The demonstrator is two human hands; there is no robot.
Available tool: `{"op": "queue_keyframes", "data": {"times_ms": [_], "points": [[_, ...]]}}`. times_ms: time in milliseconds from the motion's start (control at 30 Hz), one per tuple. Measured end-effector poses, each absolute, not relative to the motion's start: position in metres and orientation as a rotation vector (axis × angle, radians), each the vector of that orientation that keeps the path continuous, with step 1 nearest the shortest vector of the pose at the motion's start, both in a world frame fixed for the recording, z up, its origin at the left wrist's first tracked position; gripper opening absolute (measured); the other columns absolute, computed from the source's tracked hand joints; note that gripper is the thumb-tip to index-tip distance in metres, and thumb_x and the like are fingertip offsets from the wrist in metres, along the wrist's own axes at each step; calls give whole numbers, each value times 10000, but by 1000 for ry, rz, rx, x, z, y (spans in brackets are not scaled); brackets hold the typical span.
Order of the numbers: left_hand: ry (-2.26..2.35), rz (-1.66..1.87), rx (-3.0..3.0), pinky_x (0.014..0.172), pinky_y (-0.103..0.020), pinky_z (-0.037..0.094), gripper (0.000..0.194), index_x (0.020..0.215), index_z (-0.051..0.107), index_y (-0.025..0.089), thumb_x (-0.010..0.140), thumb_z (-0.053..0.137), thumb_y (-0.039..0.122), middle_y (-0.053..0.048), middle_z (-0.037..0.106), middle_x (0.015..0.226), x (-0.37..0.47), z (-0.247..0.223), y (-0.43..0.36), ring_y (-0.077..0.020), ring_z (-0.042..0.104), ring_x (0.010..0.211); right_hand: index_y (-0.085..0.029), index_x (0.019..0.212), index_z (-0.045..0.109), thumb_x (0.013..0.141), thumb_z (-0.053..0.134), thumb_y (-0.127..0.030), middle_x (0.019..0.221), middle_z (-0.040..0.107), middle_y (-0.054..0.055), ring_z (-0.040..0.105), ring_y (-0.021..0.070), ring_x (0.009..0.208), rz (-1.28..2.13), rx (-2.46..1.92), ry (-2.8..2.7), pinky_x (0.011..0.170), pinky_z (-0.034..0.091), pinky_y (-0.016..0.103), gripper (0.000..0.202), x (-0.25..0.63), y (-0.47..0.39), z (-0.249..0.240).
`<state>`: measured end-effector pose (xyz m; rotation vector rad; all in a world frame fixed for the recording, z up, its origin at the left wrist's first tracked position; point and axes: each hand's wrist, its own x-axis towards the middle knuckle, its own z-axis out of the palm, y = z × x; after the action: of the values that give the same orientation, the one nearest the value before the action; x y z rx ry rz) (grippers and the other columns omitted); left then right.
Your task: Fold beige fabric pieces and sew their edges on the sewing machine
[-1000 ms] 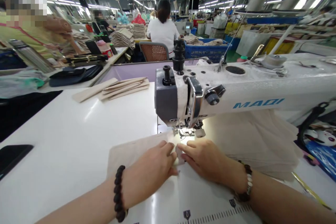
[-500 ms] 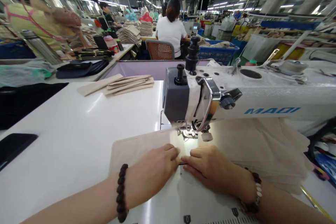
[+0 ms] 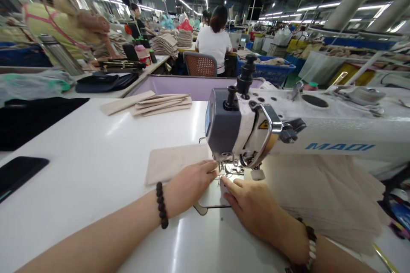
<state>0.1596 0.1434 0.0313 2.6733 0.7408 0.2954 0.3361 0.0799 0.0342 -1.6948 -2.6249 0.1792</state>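
Observation:
A beige fabric piece point(image 3: 174, 160) lies flat on the white table, its right edge at the sewing machine's presser foot point(image 3: 235, 168). My left hand point(image 3: 197, 181) is closed on that edge, fingers together just left of the foot. My right hand point(image 3: 254, 204) rests in front of the foot on the needle plate point(image 3: 214, 196), index finger stretched out and thumb apart from it. No fabric shows between its fingers. The sewing machine point(image 3: 224, 123) stands over both hands. Beneath its arm lies a stack of beige fabric point(image 3: 323, 192), right of my right hand.
Folded beige strips point(image 3: 163, 103) lie at the table's back. A dark phone point(image 3: 21, 175) is at the left edge, with black cloth point(image 3: 38, 115) behind it. Yellow-handled scissors or a similar tool point(image 3: 384, 258) show at lower right. A co-worker in white point(image 3: 214, 45) sits ahead.
The fabric piece has moved away from me toward the back, and my left hand went with it. The needle plate now shows between my hands. The camera view has shifted slightly.

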Motion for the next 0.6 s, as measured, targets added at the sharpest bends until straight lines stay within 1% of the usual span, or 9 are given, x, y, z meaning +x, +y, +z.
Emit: {"op": "queue_keyframes", "data": {"times_ms": [267,433,533,600], "points": [[844,338,2779,952,-287,412,206,1026,558,73,857,443,49,-119,556,1087,162,25,149,-204,516,1037,-218,1142,503,889,414,-247,818,650,2,622,190,678,166,-1698,-2604,534,366,297,270,335,78,33],[832,263,2867,925,-275,415,191,1012,561,56,836,487,60,-115,575,1043,161,22,146,-219,506,1034,-204,1162,507,866,423,-224,818,659,13,635,184,651,34,-1632,-2614,545,435,281,309,339,80,16],[888,312,2937,905,-293,420,185,1017,547,65,846,514,127,-103,568,1026,161,19,143,-220,508,995,-190,1191,493,852,423,-218,772,659,6,636,169,590,-115,-1456,-2672,496,461,256,347,349,86,-8],[974,329,2973,825,-319,461,142,955,560,98,847,535,186,-82,568,988,162,16,141,-222,531,917,-208,1181,510,834,463,-234,735,660,-5,630,168,542,-232,-1357,-2704,426,452,245,350,356,90,-22]]}}
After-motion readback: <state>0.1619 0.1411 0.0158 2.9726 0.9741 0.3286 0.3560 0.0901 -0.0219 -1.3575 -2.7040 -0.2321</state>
